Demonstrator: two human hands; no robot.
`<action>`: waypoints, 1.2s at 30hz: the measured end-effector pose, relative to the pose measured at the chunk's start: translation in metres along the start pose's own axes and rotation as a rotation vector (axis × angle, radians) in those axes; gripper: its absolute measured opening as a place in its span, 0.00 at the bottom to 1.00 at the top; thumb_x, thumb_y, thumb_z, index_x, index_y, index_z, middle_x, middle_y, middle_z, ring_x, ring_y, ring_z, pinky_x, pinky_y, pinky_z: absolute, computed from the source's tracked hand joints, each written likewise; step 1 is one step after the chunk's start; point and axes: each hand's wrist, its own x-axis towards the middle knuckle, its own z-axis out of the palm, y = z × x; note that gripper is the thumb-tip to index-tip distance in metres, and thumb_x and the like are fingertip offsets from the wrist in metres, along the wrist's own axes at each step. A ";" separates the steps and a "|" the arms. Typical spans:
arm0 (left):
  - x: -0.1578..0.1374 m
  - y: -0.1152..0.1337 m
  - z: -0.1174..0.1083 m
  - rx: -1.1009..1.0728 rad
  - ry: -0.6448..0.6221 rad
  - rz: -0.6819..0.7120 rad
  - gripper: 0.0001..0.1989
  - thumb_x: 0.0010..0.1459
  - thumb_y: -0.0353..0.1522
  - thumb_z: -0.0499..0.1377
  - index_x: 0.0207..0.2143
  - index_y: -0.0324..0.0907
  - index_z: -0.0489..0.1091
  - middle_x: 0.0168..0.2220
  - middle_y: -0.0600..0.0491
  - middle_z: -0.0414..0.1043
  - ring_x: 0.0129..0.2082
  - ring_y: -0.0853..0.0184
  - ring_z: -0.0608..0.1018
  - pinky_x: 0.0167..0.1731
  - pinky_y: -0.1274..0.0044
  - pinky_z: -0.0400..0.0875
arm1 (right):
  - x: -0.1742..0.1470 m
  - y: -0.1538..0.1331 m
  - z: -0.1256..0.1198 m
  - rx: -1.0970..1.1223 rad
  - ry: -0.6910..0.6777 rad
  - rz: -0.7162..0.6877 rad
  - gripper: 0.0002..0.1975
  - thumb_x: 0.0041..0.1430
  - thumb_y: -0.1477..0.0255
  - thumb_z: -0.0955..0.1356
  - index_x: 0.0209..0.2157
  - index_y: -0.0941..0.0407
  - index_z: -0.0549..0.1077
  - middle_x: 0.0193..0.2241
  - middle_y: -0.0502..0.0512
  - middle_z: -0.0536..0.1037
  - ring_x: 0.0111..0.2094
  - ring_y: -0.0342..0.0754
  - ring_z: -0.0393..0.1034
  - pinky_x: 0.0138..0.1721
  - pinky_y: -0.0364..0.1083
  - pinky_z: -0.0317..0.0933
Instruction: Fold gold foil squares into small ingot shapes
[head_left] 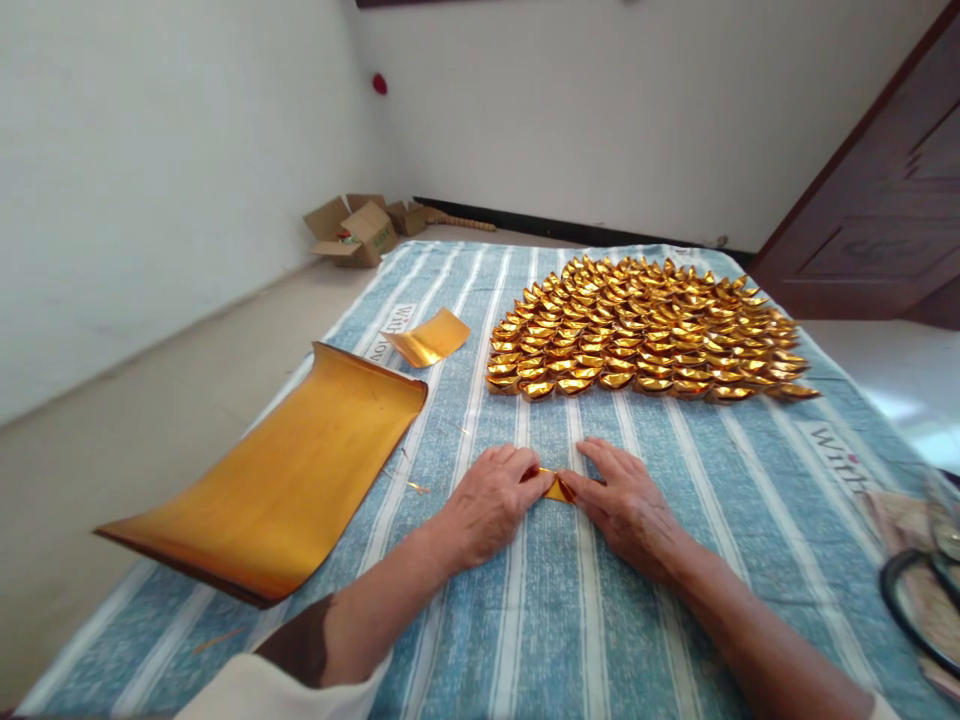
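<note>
My left hand [491, 502] and my right hand [624, 503] lie palm down on the blue striped cloth [570, 620], fingertips meeting over a small folded piece of gold paper [557, 488]. Both hands pinch that piece, and most of it is hidden under the fingers. Beyond my hands, several rows of folded gold paper ingots [645, 325] are packed close together on the cloth. To the left lies a curled stack of gold paper sheets [281, 480], hanging over the cloth's left edge. A single loose gold sheet [429, 338] rests farther back.
Open cardboard boxes [358, 230] sit on the floor in the far left corner by the white wall. A dark wooden door [881, 210] stands at the right. Dark-rimmed glasses [919, 600] lie at the right edge of the cloth.
</note>
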 end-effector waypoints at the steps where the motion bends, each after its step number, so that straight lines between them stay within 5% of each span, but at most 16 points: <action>1: -0.001 0.000 0.001 0.009 0.016 -0.002 0.12 0.66 0.33 0.48 0.45 0.41 0.70 0.39 0.50 0.67 0.38 0.64 0.68 0.40 0.71 0.65 | 0.000 0.000 0.000 -0.005 -0.002 0.000 0.15 0.64 0.74 0.61 0.48 0.49 0.74 0.54 0.63 0.67 0.57 0.61 0.60 0.50 0.61 0.62; 16: 0.006 0.021 -0.015 0.232 -0.170 0.014 0.12 0.64 0.25 0.47 0.43 0.37 0.68 0.38 0.48 0.70 0.39 0.60 0.71 0.42 0.66 0.65 | 0.003 -0.002 0.001 -0.078 -0.023 -0.012 0.14 0.65 0.73 0.62 0.49 0.49 0.73 0.55 0.62 0.67 0.59 0.60 0.59 0.52 0.59 0.61; 21: -0.009 0.020 -0.010 0.212 -0.082 0.008 0.16 0.65 0.26 0.45 0.53 0.38 0.64 0.49 0.45 0.69 0.48 0.59 0.71 0.54 0.57 0.56 | 0.003 -0.003 0.001 -0.085 -0.016 -0.011 0.15 0.65 0.72 0.62 0.50 0.48 0.72 0.55 0.62 0.68 0.58 0.60 0.60 0.52 0.59 0.62; 31: -0.023 0.018 -0.014 0.243 -0.184 0.008 0.21 0.63 0.24 0.46 0.57 0.39 0.61 0.59 0.42 0.63 0.56 0.55 0.68 0.54 0.58 0.59 | 0.002 -0.003 0.003 -0.033 0.005 0.007 0.16 0.65 0.73 0.62 0.51 0.47 0.72 0.55 0.60 0.68 0.58 0.59 0.60 0.53 0.58 0.61; 36: -0.013 0.029 -0.021 0.285 -0.176 -0.009 0.16 0.64 0.25 0.45 0.51 0.40 0.67 0.52 0.44 0.70 0.54 0.57 0.70 0.56 0.54 0.56 | 0.003 -0.003 0.000 -0.048 -0.027 0.008 0.15 0.65 0.72 0.62 0.50 0.47 0.72 0.55 0.61 0.68 0.58 0.57 0.60 0.54 0.57 0.60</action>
